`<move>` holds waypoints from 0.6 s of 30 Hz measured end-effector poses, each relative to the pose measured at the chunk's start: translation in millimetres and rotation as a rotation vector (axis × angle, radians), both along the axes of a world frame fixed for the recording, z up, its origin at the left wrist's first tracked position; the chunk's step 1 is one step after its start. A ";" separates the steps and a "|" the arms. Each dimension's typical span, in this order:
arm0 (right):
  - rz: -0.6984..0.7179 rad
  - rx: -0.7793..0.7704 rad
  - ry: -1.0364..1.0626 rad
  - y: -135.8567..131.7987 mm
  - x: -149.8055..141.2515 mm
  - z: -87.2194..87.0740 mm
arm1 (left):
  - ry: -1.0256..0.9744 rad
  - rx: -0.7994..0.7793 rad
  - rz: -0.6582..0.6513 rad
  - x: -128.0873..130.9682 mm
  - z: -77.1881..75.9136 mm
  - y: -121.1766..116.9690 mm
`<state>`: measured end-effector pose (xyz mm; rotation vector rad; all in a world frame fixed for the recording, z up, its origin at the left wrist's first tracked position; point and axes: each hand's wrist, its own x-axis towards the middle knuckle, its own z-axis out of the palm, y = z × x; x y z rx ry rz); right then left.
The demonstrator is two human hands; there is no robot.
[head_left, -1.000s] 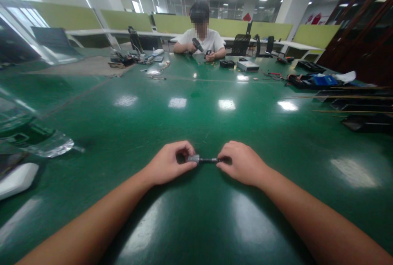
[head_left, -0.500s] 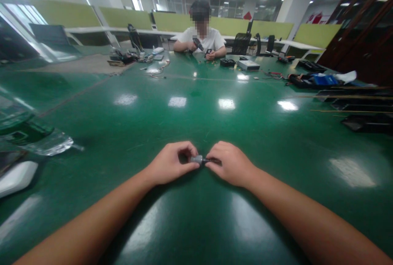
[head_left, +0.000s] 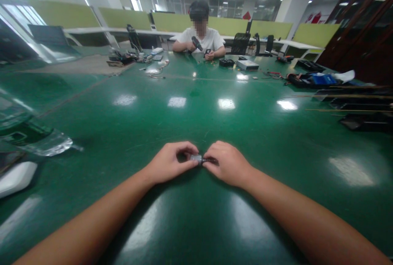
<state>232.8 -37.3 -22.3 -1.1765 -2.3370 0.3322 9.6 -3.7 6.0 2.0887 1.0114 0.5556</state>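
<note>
Low over the green tabletop (head_left: 196,125), my left hand (head_left: 172,162) pinches a small grey cylindrical piece (head_left: 195,157) between thumb and fingers. From its right end a thin dark rod-like piece (head_left: 210,160) runs into my right hand (head_left: 227,163), whose thumb and fingertips are closed on it. The two pieces lie end to end in one line, and they look joined or touching. Their exact kind is too small to make out, and my fingers partly hide both.
A clear plastic bottle (head_left: 37,136) lies at the left, with a white object (head_left: 18,179) below it. Black trays (head_left: 365,122) and a tool bag (head_left: 322,80) are at the right. Across the table a person (head_left: 199,37) holds a power drill (head_left: 197,44).
My right hand has shifted slightly left, and less of the dark rod shows between my hands. My left hand has barely moved.
</note>
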 end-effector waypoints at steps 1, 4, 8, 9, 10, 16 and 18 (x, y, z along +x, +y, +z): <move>0.000 0.001 0.002 -0.3 -0.1 0.3 | 0.006 -0.001 -0.003 -0.1 -0.4 0.1; -0.009 -0.001 0.004 -0.6 -0.3 1.3 | 0.001 0.003 0.004 -0.2 -2.6 0.4; -0.023 -0.010 0.008 0.1 0.2 1.5 | -0.018 0.055 0.020 0.3 -4.6 0.4; -0.023 -0.011 0.011 0.3 0.3 1.4 | -0.020 0.064 0.016 0.4 -4.8 0.4; -0.021 -0.012 0.012 0.5 0.4 1.3 | -0.021 0.068 0.012 0.4 -4.8 0.4; -0.019 -0.016 0.008 0.3 0.8 1.6 | -0.016 0.062 0.009 -0.4 -4.9 1.4; -0.021 -0.012 0.006 0.0 1.3 1.7 | -0.016 0.067 0.007 -0.6 -5.2 1.6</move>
